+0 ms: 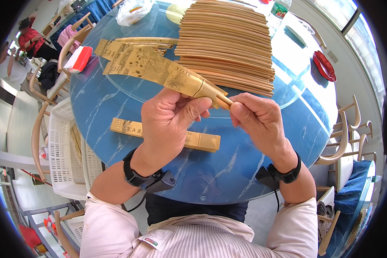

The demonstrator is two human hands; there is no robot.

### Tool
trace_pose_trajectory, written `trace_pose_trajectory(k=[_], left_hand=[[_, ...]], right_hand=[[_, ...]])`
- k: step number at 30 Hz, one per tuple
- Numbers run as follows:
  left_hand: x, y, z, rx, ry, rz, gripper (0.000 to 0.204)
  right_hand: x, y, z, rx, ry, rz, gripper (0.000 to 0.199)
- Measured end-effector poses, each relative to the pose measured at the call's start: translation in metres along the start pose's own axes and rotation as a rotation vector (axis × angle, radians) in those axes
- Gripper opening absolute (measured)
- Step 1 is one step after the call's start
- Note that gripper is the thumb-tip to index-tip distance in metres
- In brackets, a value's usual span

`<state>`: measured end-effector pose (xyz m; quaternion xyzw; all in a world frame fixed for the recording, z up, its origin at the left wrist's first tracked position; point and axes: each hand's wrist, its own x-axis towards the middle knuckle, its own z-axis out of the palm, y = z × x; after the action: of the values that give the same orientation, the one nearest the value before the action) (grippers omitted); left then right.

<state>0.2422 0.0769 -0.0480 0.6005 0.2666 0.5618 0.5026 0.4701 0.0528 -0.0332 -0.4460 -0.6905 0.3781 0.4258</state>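
My left hand [170,118] is closed on a fanned bunch of gold printed paper chopstick sleeves [159,69], which stretches away to the upper left. A pair of light wooden chopsticks [224,101] sticks out of a sleeve's right end. My right hand [260,122] pinches the outer end of these chopsticks between thumb and fingers. Their other ends are hidden in the paper. Below my hands a stack of gold sleeves [207,141] lies on the table, partly covered by my left wrist. Beyond my hands rests a wide pile of wooden chopsticks [223,43].
The round table [219,172] has a blue marbled top. More chopsticks [167,41] lie behind the sleeves. A plastic bag [134,12] and a bottle [281,8] stand far off; a red dish [324,66] is right. White baskets [66,150] and chairs flank the table. Another person [30,41] is far left.
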Motion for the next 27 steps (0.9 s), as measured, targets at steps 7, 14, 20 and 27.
trace_pose_trajectory(k=[7,14,20,27], left_hand=[[-0.012,-0.011,0.026,-0.023,-0.091,-0.256,0.02],[-0.01,-0.009,0.032,-0.179,-0.038,-0.482,0.029],[-0.001,0.003,0.018,-0.329,-0.38,-0.914,0.032],[0.006,-0.004,0.018,-0.229,-0.002,-0.151,0.056]], right_hand=[[-0.001,0.002,0.015,-0.031,0.052,-0.142,0.04],[0.002,0.004,0.011,-0.157,0.144,-0.054,0.041],[0.007,0.003,0.002,-0.297,0.219,0.052,0.047],[0.0,-0.002,0.005,-0.069,0.242,-0.082,0.049]])
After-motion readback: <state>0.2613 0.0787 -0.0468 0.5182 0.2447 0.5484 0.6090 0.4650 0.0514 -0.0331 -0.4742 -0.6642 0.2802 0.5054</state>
